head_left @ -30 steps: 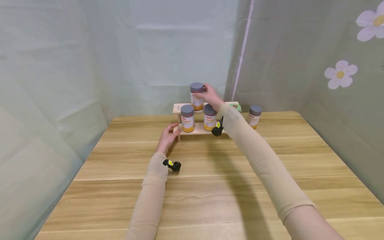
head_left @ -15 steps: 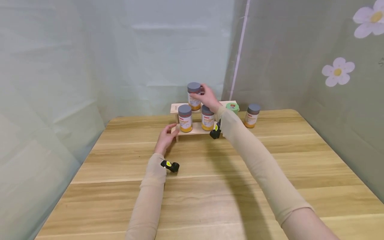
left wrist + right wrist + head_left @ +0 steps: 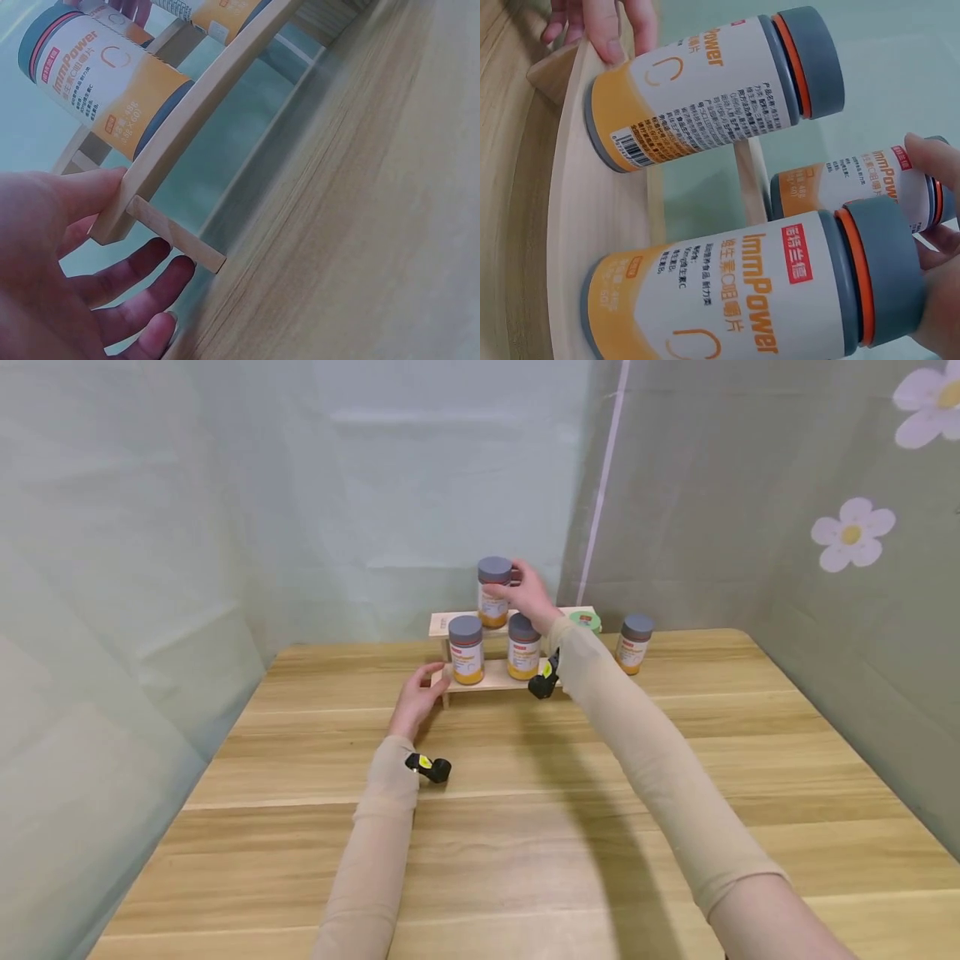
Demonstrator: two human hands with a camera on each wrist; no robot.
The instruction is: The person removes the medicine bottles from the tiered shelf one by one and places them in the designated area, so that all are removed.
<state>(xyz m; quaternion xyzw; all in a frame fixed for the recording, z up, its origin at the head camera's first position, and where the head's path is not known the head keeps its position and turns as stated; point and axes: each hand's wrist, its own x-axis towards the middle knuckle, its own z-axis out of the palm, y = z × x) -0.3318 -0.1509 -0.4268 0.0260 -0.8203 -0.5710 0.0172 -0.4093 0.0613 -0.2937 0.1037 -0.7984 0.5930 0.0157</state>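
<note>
At the rack [image 3: 495,675], one jar [image 3: 492,607] (held).

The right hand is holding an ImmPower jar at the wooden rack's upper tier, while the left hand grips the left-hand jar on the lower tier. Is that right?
Not quite: the left hand holds the left end of the lower tier, not the left-hand jar, as the left wrist view shows. The right hand does hold an ImmPower jar at the upper tier.

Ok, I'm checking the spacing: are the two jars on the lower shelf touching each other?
Apart. The head view shows a clear gap between the left jar and the right jar, with bare lower shelf between their bases.
</note>
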